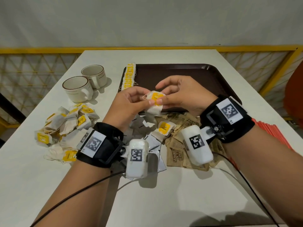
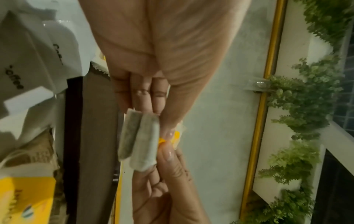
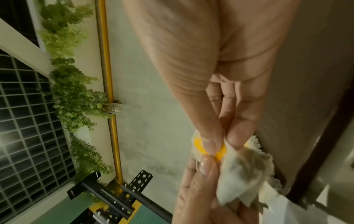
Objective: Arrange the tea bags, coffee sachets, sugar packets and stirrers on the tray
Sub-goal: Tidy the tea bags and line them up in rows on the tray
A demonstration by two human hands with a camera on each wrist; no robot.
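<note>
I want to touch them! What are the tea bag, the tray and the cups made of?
Tea bag: thin white paper, probably; dark tea shows through, with a glossy yellow tag. Both hands pinch it.
Tray: dark brown, smooth with a dull sheen, likely plastic.
Cups: cream, glossy with brown rim lines, probably ceramic.

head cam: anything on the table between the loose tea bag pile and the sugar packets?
Yes: the coffee sachets and one stray tea bag, partly hidden under the left hand. Head view shows it.

Two cream cups (image 1: 85,82) are seen left of centre on the white counter (image 1: 164,194), a yellow railing (image 1: 49,50) behind.
</note>
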